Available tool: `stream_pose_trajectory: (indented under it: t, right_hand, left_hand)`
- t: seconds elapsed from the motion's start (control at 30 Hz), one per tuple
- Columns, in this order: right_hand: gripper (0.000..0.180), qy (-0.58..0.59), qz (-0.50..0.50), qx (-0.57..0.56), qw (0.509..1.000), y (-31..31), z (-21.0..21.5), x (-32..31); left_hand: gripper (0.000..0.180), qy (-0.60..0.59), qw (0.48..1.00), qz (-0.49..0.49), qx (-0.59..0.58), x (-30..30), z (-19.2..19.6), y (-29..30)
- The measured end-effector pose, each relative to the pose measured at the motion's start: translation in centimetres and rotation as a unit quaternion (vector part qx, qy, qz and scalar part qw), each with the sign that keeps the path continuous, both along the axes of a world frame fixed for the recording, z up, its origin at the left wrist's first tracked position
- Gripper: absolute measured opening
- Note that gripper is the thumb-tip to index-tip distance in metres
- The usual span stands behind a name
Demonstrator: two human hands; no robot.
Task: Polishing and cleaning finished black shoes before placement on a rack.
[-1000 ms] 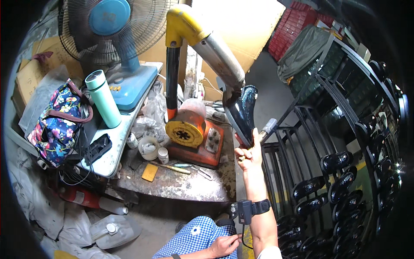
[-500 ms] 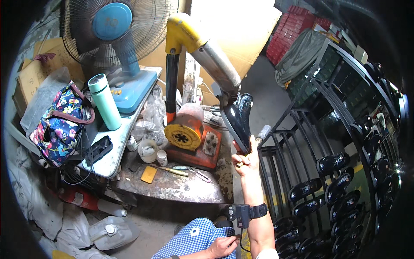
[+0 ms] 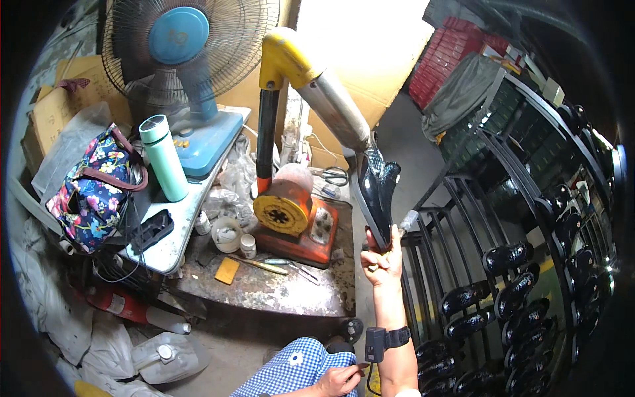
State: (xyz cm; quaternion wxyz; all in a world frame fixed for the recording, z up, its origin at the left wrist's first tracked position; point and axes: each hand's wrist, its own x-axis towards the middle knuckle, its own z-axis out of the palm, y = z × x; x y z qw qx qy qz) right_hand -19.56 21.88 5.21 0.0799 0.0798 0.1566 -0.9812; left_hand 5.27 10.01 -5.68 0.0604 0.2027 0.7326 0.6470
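Note:
My right hand (image 3: 381,264) is raised and grips the lower end of a glossy black shoe (image 3: 377,192), held upright. The shoe's top meets the tip of a grey tube with a yellow elbow (image 3: 331,106) that slants down from an orange machine (image 3: 291,212). A dark watch is on that wrist. My left hand (image 3: 337,380) lies low on my blue-checked lap with its fingers curled. Whether it holds anything is unclear.
A black metal rack (image 3: 463,218) on the right carries several glossy black shoes (image 3: 516,291). The stained bench (image 3: 264,291) holds small jars, tools and scissors (image 3: 336,175). To the left are a blue fan (image 3: 178,40), a teal flask (image 3: 162,155) and a floral bag (image 3: 92,188). Plastic jugs (image 3: 169,354) lie on the floor.
My right hand and the black shoe have dropped slightly along the tube's tip. The left hand stays on my lap.

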Motion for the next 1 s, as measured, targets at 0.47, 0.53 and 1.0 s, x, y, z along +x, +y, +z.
stream_pose_trajectory:
  t: [0.47, 0.53, 1.0]
  right_hand:
    - [0.046, -0.010, 0.017, -0.020, 1.000, 0.9, -1.8, 1.9]
    - [0.043, -0.022, 0.027, -0.025, 0.999, 1.5, -2.5, 4.0]
    - [0.065, 0.029, 0.039, 0.416, 0.908, 11.8, -7.6, 26.1]
  left_hand:
    - [0.017, 0.008, 1.000, 0.001, -0.007, 0.3, -0.9, -0.1]
    - [0.017, 0.011, 0.999, 0.018, 0.027, 0.8, -1.4, 0.4]
    - [0.060, -0.416, 0.816, -0.066, 0.395, -13.0, 3.3, -7.0]
